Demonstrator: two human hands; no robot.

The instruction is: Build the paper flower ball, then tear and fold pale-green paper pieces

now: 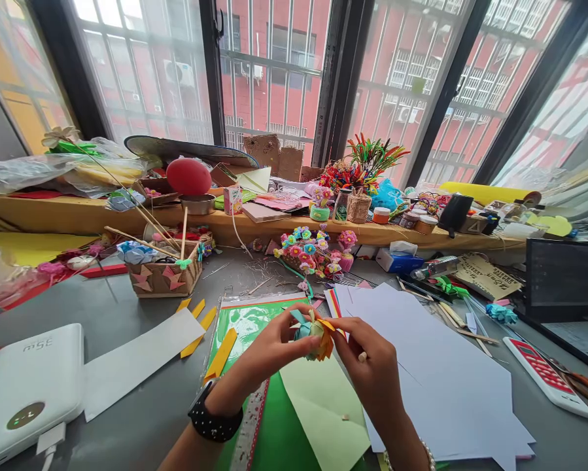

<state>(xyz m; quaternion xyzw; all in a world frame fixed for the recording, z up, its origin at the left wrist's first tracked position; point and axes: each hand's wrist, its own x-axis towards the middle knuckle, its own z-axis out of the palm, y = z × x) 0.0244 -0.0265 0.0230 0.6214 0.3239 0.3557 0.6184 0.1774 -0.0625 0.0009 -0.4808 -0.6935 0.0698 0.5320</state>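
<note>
Both hands meet near the middle of my view, over a sheet of pale green paper (326, 409), with a small folded paper cluster (317, 340) raised between them. On the left side, I read the left hand (274, 340) as gripping it, thumb laid across the near face and fingers curled behind. From the other side, the right hand (372, 356) pinches an orange paper tab (327, 325) at the cluster's upper right with its fingertips, so that edge is where the two hands work against each other.

What matters most to me is how the piece is turned: its teal part faces the left hand, its orange part the right, with pale green between. The body is rounded, so I find no clear long axis; the tab, though, points across toward the right hand. The left hand covers more of the cluster and sits closer to its middle, while the right touches only the border. A pale stub (363, 357) shows among the right hand's curled fingers, perhaps the end of a stick, but too little is visible for me to be sure. Off to the left, well apart from the cluster, loose orange strips (221, 353) lie near the white card (141, 360); on the right, white sheets (435, 379) spread just beside and beneath the right hand.
</note>
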